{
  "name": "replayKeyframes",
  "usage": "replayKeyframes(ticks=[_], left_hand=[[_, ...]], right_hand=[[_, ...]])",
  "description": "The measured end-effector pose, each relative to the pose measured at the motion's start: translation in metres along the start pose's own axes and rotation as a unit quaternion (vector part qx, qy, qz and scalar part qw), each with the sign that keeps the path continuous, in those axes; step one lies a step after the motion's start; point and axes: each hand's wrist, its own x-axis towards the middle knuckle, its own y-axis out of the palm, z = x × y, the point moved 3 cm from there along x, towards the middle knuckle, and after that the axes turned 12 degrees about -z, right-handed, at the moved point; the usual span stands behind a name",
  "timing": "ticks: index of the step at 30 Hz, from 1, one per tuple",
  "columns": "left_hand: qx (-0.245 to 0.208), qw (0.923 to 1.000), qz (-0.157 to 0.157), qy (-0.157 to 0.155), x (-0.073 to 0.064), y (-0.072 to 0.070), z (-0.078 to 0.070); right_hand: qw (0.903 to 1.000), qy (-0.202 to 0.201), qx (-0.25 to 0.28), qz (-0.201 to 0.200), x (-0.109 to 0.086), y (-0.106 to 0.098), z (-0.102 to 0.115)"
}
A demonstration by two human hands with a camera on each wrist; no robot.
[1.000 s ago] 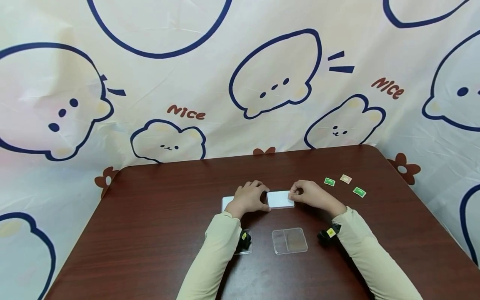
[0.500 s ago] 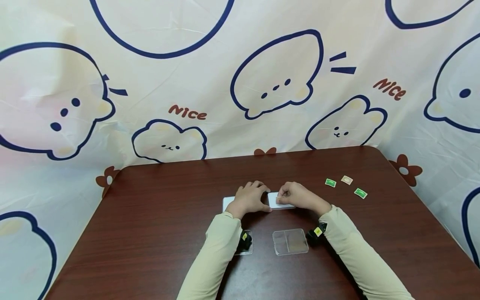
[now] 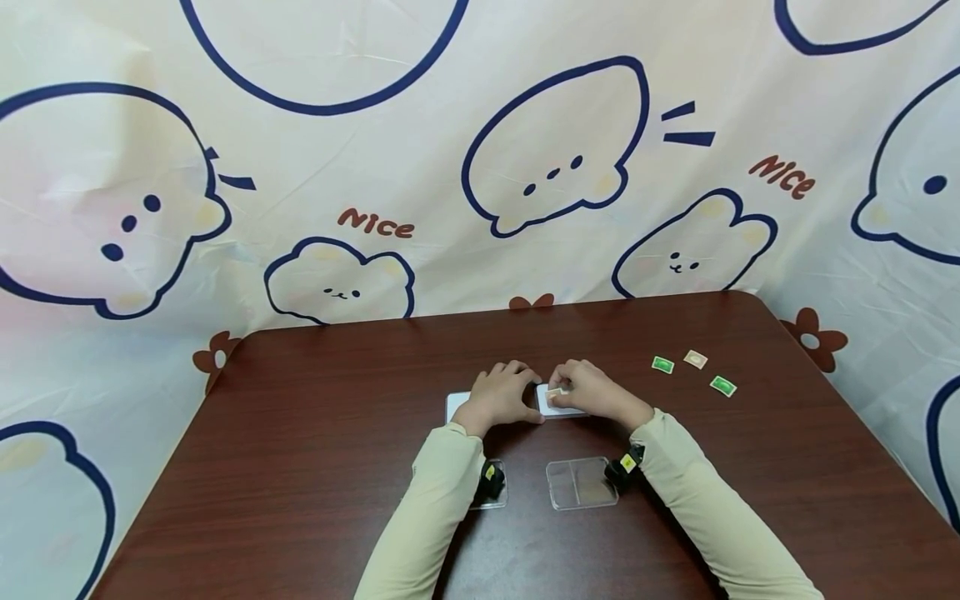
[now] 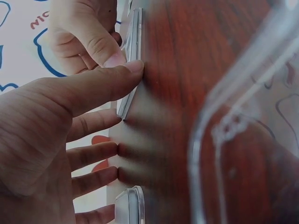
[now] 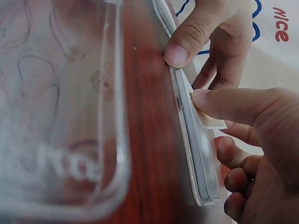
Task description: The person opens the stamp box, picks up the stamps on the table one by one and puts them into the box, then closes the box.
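Phone [image 3: 558, 402] lies flat, pale face up, near mid-table, long side across the person. Right hand [image 3: 592, 392]: thumb and forefinger pinched on a small cream pad [image 5: 209, 119], pressed to the phone's face close to its left end. Looks like a wiping pad; exact kind too small to tell. Other right fingers curled loosely under the palm. Left hand [image 3: 498, 396]: thumb [image 4: 100, 81] straight against the near edge of the phone, fingers arched over the far side, bracing it on both edges. Palm covers the left end, where a second white slab [image 3: 454, 406] peeks out beyond the wrist.

Step in hand, as judged: wiping the screen, the stroke at the left end. Next move probably calls for light, even pressure drawn along the length, with the left hand keeping the phone from sliding.

Room: the two hands almost touch, so no space to the left. The rest of the face to the right lies bare. Clear plastic case [image 3: 581, 482] sits just toward the person, partly under the right wrist; a second clear piece [image 3: 495, 497] under the left wrist. Three small packets [image 3: 693, 359], two green and one tan, lie well apart to the right. Table [image 3: 300, 467] edges far from the work on all sides; cartoon-print cloth [image 3: 420, 150] hangs behind.
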Motion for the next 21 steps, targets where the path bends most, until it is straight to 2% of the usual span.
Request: replayKeyframes(ticks=[14,21], left_hand=[[-0.001,1.0,0.003,0.0,0.0022,0.0017,0.0014],[0.0,1.0,0.004,0.001,0.0015,0.0013,0.001]], right_hand=[[0.9981,-0.001,-0.061,-0.012,0.0013,0.0009,0.001],[0.9981,0.007,-0.06,-0.011,0.0009,0.0011,0.0016]])
